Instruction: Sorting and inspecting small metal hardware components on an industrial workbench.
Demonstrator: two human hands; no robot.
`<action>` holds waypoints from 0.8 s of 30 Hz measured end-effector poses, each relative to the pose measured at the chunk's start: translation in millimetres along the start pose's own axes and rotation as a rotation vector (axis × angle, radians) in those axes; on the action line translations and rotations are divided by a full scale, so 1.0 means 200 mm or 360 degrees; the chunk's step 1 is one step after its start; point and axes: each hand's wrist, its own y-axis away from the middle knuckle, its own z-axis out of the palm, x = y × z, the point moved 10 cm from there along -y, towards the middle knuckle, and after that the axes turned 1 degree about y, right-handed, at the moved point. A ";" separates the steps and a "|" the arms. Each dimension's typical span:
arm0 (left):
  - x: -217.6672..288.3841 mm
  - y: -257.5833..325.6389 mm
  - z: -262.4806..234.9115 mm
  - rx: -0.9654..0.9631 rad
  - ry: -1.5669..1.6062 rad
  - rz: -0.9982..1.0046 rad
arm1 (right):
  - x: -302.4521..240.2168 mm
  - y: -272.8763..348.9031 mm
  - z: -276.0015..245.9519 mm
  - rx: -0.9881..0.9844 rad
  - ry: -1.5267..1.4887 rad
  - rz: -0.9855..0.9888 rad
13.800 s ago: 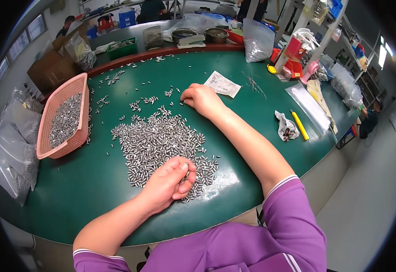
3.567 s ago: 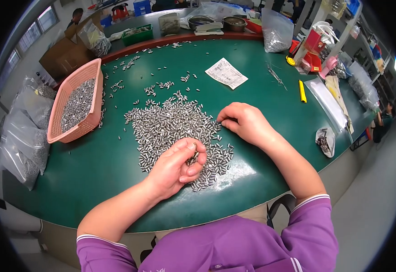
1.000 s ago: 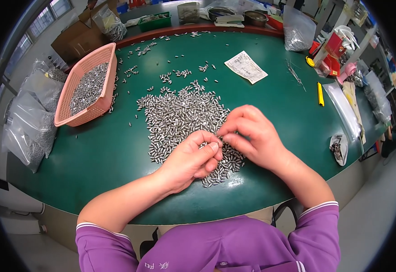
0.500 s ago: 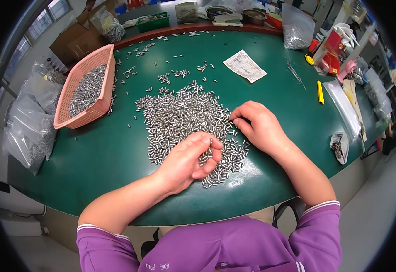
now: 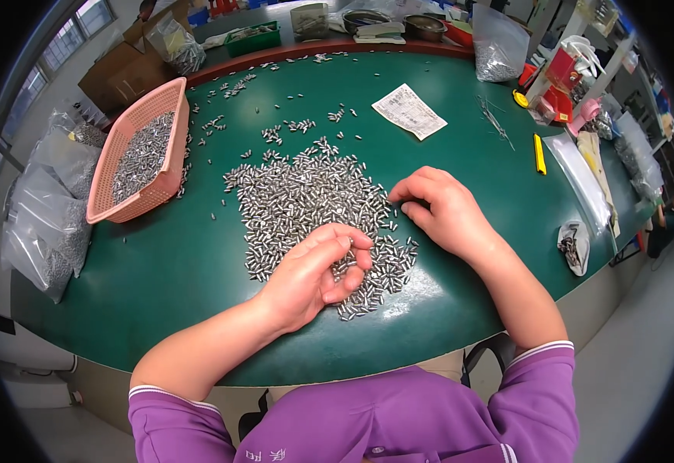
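Note:
A broad pile of small silver bullet-shaped metal pieces is spread on the green table. My left hand is over the pile's near side, palm partly turned up. Its thumb and forefinger pinch one small metal piece, and the other fingers curl loosely. At the pile's right edge is my right hand, fingers bent downward. Its forefinger tip reaches the outermost pieces, with a small gap between thumb and forefinger; nothing shows held there.
A pink basket of similar pieces stands at left beside filled plastic bags. Loose pieces are scattered beyond the pile, near a paper slip. At right lie a yellow cutter knife, a clear plastic sheet and a small white bag.
The whole view has shifted slightly. My left hand keeps its pinch above the pile, and my right hand stays at the pile's right edge with almost the same finger shape.

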 end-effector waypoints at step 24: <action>-0.02 -0.01 -0.01 0.0061 -0.0110 -0.0052 | -0.24 0.06 0.16 -0.0412 -0.1177 -0.0023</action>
